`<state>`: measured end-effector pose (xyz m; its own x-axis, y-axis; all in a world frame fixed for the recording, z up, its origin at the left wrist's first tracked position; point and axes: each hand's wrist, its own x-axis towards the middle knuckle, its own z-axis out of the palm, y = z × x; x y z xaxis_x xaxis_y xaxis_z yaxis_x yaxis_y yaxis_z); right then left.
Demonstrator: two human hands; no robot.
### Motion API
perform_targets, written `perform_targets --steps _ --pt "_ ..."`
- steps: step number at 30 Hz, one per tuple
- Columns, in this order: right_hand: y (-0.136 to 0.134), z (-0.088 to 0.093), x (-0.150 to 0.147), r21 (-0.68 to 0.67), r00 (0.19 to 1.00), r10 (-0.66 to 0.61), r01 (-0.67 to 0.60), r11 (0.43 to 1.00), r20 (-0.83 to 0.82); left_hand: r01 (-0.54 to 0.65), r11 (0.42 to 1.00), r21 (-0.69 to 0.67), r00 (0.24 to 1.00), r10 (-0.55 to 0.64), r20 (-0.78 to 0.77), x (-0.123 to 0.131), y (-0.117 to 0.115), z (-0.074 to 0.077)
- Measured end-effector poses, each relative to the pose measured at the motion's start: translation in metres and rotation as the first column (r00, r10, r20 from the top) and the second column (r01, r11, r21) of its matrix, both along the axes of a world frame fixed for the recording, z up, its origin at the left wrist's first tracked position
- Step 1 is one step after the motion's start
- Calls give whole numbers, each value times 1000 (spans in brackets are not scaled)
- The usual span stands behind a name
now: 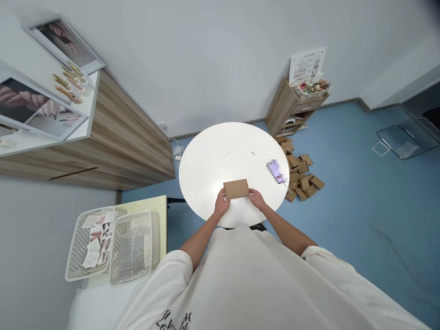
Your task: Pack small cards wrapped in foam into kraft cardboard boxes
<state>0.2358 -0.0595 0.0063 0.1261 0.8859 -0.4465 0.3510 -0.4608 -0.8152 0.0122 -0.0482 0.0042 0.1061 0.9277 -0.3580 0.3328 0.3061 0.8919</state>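
Note:
A small brown cardboard box (236, 189) with its lid closed is at the near side of a round white table (220, 146). My left hand (222, 202) grips its left end, fingers bent round the corner. At the right end, my right hand (256, 199) holds the near corner between thumb and fingers. Whether the box rests on the tabletop or hangs just above it, I cannot tell. To the right of the box lies a blurred purple object (276, 171).
Several cardboard boxes (302, 176) are piled on the blue floor right of the table. Left of me, white baskets (132, 247) hold packets and clear plastic pieces. A wooden cabinet (134, 142) stands at the left, a small shelf unit (292, 105) by the back wall.

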Motion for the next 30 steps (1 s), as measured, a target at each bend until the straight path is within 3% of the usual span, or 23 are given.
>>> perform_targets --steps 4,8,17,22,24,26,30 --pt "-5 3 36 67 998 -65 66 996 -19 39 999 38 999 -38 -5 34 1 14" --pt "-9 11 90 136 988 -156 153 979 12 78 993 86 997 -77 -12 91 3 30" --pt "-40 43 258 295 912 -394 348 890 116 172 972 158 981 -184 64 275 -8 43" --pt "-48 67 334 310 828 -544 486 817 135 315 919 238 923 -355 150 365 16 65" --pt "-45 74 356 327 841 -536 490 808 65 350 901 255 903 -397 164 389 34 76" --pt "-40 77 370 347 874 -486 457 819 -6 315 910 269 921 -362 145 404 49 83" --pt "-32 70 375 287 926 -371 373 882 -65 271 922 276 948 -305 90 402 53 81"
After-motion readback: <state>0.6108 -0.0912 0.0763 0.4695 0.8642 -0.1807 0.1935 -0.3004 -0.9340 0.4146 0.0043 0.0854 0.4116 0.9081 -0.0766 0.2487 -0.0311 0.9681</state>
